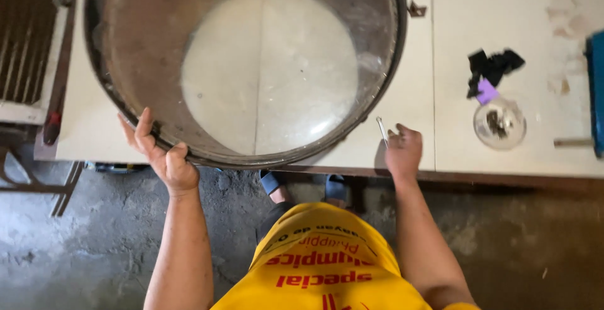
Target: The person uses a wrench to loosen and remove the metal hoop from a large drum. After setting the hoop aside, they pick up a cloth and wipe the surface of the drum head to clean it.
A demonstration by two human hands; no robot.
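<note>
A: What is the big round thing?

B: It is a drum [151,45]. It is a wide metal ring with no bottom, so you can see the white desk [478,27] right through it. Its inside wall is brown and rusty, and its rim is dark.

A: Where is it?

B: It sits on the left part of the desk, and its near edge hangs a bit past the front.

A: What does the left hand [165,156] do?

B: It grips the near rim of the drum. The fingers curl over the edge and the thumb is up along the outside.

A: And the right hand [402,151]?

B: It rests on the desk edge, just beside the drum. It pinches a thin white stick [381,130] between its fingertips.

A: What else is on the desk?

B: A small round glass dish [499,123] lies to the right, well apart from the drum. Some black scraps [494,66] and a little purple bit [486,91] are just behind it.
</note>
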